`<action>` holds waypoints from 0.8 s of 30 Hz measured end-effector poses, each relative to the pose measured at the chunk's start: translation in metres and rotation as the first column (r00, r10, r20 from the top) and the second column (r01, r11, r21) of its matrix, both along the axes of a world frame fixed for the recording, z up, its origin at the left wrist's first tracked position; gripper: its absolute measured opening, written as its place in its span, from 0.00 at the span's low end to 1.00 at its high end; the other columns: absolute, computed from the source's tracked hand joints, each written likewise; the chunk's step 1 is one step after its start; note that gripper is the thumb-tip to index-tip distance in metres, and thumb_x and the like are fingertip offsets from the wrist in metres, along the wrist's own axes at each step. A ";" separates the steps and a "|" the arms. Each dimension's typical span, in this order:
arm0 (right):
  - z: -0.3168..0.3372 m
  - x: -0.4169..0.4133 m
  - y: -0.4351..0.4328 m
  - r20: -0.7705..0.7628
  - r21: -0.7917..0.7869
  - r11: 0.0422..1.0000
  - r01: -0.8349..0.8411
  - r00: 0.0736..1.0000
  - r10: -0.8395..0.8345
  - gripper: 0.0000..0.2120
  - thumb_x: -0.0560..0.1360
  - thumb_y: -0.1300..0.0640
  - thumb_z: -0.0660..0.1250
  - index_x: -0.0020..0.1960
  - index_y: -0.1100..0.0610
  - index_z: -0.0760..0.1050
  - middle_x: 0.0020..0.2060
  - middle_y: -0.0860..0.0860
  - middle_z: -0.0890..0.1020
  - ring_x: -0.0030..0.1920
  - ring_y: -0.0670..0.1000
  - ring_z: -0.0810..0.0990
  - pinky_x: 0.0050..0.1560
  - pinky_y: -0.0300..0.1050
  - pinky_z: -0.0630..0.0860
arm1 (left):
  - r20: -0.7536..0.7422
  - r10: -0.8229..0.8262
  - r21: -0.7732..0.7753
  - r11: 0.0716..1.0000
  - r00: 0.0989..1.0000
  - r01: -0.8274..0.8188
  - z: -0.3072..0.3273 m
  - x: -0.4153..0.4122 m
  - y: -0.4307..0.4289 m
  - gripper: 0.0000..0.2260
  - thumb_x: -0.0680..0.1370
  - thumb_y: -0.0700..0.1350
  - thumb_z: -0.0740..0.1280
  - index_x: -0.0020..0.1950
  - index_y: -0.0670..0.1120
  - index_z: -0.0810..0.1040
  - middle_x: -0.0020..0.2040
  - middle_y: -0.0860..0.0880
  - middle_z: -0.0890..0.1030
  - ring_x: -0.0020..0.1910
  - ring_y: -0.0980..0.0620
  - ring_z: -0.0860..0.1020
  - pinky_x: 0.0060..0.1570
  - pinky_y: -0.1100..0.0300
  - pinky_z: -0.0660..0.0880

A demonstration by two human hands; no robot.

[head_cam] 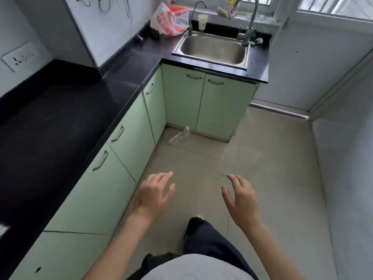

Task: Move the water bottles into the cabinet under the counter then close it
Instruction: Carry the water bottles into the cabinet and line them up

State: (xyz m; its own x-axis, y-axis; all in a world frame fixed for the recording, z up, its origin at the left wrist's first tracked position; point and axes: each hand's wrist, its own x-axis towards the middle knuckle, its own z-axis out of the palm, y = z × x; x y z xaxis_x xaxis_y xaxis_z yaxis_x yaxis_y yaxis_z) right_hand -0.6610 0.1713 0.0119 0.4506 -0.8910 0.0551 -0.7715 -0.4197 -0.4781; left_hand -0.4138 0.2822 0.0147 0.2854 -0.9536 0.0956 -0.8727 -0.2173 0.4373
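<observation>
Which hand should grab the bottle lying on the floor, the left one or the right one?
Probably the left. The left hand hangs nearer the cabinets, more in line with the bottle lying in their corner. The right hand sits further out over the floor. Both are empty.

The person wore a pale, whitish-grey top point(193, 267), seen at the lower edge of the view. Loose dark navy trousers point(207, 239) covered the legs, the wide hem falling over a black shoe point(194, 220) with a white tip. Both forearms were bare, uncovered down to the left hand point(154, 196) and the right hand point(241, 197).
</observation>
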 end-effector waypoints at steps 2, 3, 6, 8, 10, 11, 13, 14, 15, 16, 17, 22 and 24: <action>0.005 0.019 -0.053 -0.024 -0.018 0.998 -0.064 0.998 0.063 0.26 0.78 0.45 0.55 0.66 0.61 0.75 0.58 0.55 0.80 0.60 0.57 0.77 0.60 0.53 0.75 | -0.003 0.029 -0.018 0.999 1.000 -0.030 0.006 0.013 -0.047 0.22 0.78 0.54 0.56 0.60 0.41 0.81 0.53 0.45 0.83 0.51 0.44 0.81 0.49 0.51 0.78; 0.010 0.030 -0.078 -0.029 -0.032 0.995 -0.090 0.996 0.089 0.26 0.78 0.45 0.56 0.66 0.61 0.75 0.58 0.56 0.80 0.60 0.57 0.77 0.60 0.53 0.75 | -0.002 0.039 -0.026 0.999 0.999 -0.039 0.010 0.021 -0.070 0.22 0.78 0.54 0.57 0.59 0.41 0.81 0.53 0.45 0.84 0.50 0.44 0.81 0.48 0.51 0.77; 0.022 0.066 -0.148 -0.020 -0.063 0.988 -0.144 0.989 0.143 0.25 0.78 0.46 0.56 0.66 0.62 0.75 0.58 0.57 0.80 0.60 0.58 0.77 0.60 0.53 0.75 | 0.009 0.055 -0.049 0.997 0.998 -0.055 0.022 0.047 -0.134 0.21 0.78 0.53 0.57 0.61 0.42 0.81 0.54 0.46 0.83 0.51 0.44 0.80 0.49 0.52 0.76; 0.027 0.091 -0.190 -0.006 -0.093 0.983 -0.160 0.987 0.160 0.24 0.78 0.48 0.57 0.66 0.62 0.75 0.58 0.57 0.80 0.60 0.58 0.77 0.60 0.53 0.74 | 0.014 0.065 -0.064 0.996 0.998 -0.064 0.025 0.068 -0.172 0.21 0.78 0.53 0.57 0.62 0.42 0.80 0.55 0.46 0.83 0.53 0.45 0.79 0.50 0.52 0.76; 0.025 0.115 -0.227 0.005 -0.117 0.979 -0.165 0.986 0.166 0.22 0.78 0.49 0.59 0.66 0.62 0.75 0.58 0.57 0.80 0.60 0.58 0.77 0.60 0.52 0.73 | -0.001 0.070 -0.064 0.995 0.998 -0.070 0.022 0.089 -0.207 0.21 0.79 0.53 0.57 0.63 0.42 0.79 0.56 0.46 0.82 0.55 0.45 0.79 0.53 0.52 0.76; 0.022 0.127 -0.244 0.004 -0.121 0.980 -0.161 0.987 0.162 0.22 0.78 0.50 0.60 0.66 0.62 0.75 0.58 0.57 0.80 0.60 0.58 0.77 0.60 0.51 0.73 | -0.011 0.067 -0.061 0.996 0.998 -0.067 0.018 0.100 -0.222 0.21 0.79 0.53 0.57 0.64 0.42 0.79 0.57 0.46 0.82 0.56 0.45 0.78 0.54 0.51 0.76; 0.010 0.151 -0.275 -0.009 -0.118 0.983 -0.144 0.990 0.144 0.22 0.78 0.50 0.61 0.66 0.63 0.75 0.58 0.57 0.80 0.60 0.58 0.77 0.61 0.51 0.72 | -0.020 0.049 -0.041 0.998 0.999 -0.050 0.004 0.124 -0.252 0.22 0.79 0.53 0.57 0.65 0.43 0.78 0.59 0.46 0.81 0.59 0.45 0.78 0.58 0.51 0.75; 0.003 0.162 -0.287 -0.019 -0.105 0.985 -0.135 0.991 0.133 0.22 0.78 0.50 0.60 0.66 0.63 0.74 0.58 0.57 0.80 0.60 0.58 0.77 0.61 0.51 0.72 | -0.019 0.036 -0.020 0.999 0.999 -0.037 -0.005 0.137 -0.265 0.22 0.79 0.53 0.56 0.66 0.43 0.78 0.60 0.45 0.81 0.60 0.44 0.77 0.60 0.50 0.74; -0.005 0.174 -0.297 -0.033 -0.082 0.988 -0.129 0.991 0.126 0.23 0.78 0.49 0.59 0.66 0.63 0.74 0.59 0.57 0.80 0.60 0.58 0.76 0.62 0.51 0.72 | -0.017 0.023 0.008 1.000 1.000 -0.023 -0.013 0.150 -0.278 0.23 0.79 0.54 0.56 0.66 0.43 0.77 0.61 0.44 0.80 0.61 0.43 0.77 0.61 0.48 0.73; -0.012 0.185 -0.305 -0.047 -0.058 0.991 -0.121 0.992 0.119 0.24 0.78 0.48 0.58 0.67 0.62 0.74 0.60 0.56 0.80 0.61 0.58 0.76 0.62 0.52 0.72 | -0.017 0.009 0.044 0.999 1.000 -0.009 -0.021 0.164 -0.291 0.24 0.79 0.54 0.56 0.67 0.43 0.77 0.62 0.43 0.80 0.63 0.41 0.76 0.62 0.47 0.72; -0.018 0.195 -0.313 -0.056 -0.038 0.994 -0.106 0.993 0.104 0.25 0.78 0.47 0.57 0.68 0.62 0.73 0.60 0.56 0.79 0.62 0.57 0.76 0.63 0.53 0.72 | -0.018 -0.001 0.078 0.997 1.000 0.003 -0.026 0.178 -0.304 0.24 0.79 0.55 0.55 0.68 0.44 0.76 0.63 0.43 0.79 0.63 0.40 0.75 0.63 0.46 0.71; -0.032 0.246 -0.358 -0.067 0.013 0.999 -0.036 0.997 0.036 0.25 0.79 0.47 0.57 0.69 0.62 0.73 0.62 0.57 0.78 0.65 0.58 0.75 0.65 0.56 0.73 | -0.022 -0.060 0.125 0.990 0.998 0.062 -0.036 0.238 -0.373 0.25 0.79 0.55 0.54 0.71 0.45 0.73 0.67 0.43 0.77 0.67 0.40 0.72 0.66 0.45 0.68; -0.040 0.263 -0.382 -0.070 0.020 1.000 -0.016 0.997 0.018 0.25 0.78 0.47 0.58 0.69 0.62 0.72 0.63 0.58 0.78 0.66 0.61 0.73 0.65 0.60 0.72 | -0.022 -0.086 0.146 0.985 0.996 0.088 -0.044 0.256 -0.406 0.25 0.79 0.55 0.54 0.72 0.46 0.72 0.67 0.43 0.76 0.68 0.40 0.71 0.67 0.45 0.67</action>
